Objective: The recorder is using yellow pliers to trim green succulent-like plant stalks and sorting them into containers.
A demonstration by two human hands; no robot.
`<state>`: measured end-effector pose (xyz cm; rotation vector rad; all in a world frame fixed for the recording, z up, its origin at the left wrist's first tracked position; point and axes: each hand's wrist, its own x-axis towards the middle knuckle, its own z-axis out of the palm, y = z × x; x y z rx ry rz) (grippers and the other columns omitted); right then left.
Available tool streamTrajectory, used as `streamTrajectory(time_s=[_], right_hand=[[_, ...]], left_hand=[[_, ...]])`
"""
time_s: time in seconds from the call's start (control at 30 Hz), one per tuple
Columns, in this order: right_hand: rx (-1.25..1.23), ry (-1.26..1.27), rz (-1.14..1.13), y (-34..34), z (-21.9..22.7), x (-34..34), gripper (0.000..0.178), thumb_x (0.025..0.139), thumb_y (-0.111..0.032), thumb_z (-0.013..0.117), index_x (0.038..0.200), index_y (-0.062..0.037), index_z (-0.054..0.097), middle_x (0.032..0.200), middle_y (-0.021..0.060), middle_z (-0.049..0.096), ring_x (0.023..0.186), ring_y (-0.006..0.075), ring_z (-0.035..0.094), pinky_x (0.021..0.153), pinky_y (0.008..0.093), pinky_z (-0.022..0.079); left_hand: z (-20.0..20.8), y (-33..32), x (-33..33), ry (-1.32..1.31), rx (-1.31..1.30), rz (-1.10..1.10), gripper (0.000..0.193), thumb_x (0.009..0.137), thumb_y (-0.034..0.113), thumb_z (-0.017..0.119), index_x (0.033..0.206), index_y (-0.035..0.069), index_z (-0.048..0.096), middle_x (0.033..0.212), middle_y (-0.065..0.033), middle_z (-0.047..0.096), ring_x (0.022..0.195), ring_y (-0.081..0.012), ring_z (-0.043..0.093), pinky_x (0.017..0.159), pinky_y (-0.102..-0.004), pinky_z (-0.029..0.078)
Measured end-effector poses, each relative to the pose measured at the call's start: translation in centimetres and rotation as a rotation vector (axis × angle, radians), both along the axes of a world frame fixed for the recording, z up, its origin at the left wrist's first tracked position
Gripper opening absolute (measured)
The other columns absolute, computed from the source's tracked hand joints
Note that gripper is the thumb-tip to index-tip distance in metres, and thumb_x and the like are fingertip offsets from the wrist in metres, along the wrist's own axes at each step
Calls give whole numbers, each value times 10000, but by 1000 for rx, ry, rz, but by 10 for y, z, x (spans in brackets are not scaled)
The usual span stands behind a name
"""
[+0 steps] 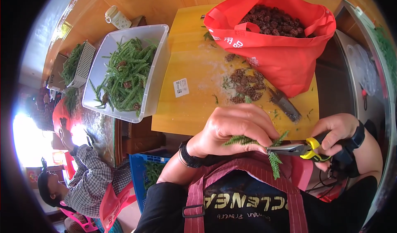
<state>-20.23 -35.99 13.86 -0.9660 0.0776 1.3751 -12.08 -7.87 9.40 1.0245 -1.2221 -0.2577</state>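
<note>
My left hand (240,125) pinches a green artificial pine sprig (275,163) between thumb and fingers, in front of my chest. My right hand (337,131) is closed around pliers (307,149) with yellow and black handles. Their long metal jaws meet the sprig right at my left fingertips; whether they bite on the stem is too small to tell. Just beyond my hands, a small pile of brown pine cones (248,82) lies on the yellow table (173,109), beside a dark flat strip (285,105).
A red cloth bag (269,57) full of pine cones (277,22) stands at the table's far right. To the left is a translucent bin (162,63) of green sprigs, some bearing cones. A blue crate (137,171) sits lower left. Further left, another person (89,175) sits at a table.
</note>
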Motion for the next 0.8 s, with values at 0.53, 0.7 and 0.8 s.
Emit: streamTrajectory(time_s=[0.53, 0.7, 0.8], right_hand=[[-730, -1761, -219, 41, 12, -12, 148, 596, -73, 675, 670, -1, 569, 652, 116, 548, 782, 332, 591, 690, 390, 468], [-1032, -2041, -195, 52, 14, -13, 237, 581, -93, 743, 652, -8, 534, 746, 106, 580, 926, 319, 561, 728, 385, 474], [-1036, -2025, -165, 53, 12, -13, 225, 586, -97, 735, 656, -12, 539, 756, 108, 581, 922, 316, 561, 738, 382, 473]], left_hand=[[-6, 10, -6, 563, 117, 230, 187, 753, 91, 709, 837, -3, 570, 859, -169, 599, 731, -189, 594, 609, -270, 494], [-4, 8, -10, 566, 163, 267, 164, 772, 46, 681, 868, -23, 567, 915, -163, 589, 694, -135, 582, 570, -224, 486], [-6, 7, -10, 596, 155, 259, 152, 775, 26, 671, 871, -30, 568, 919, -161, 591, 678, -121, 576, 571, -224, 485]])
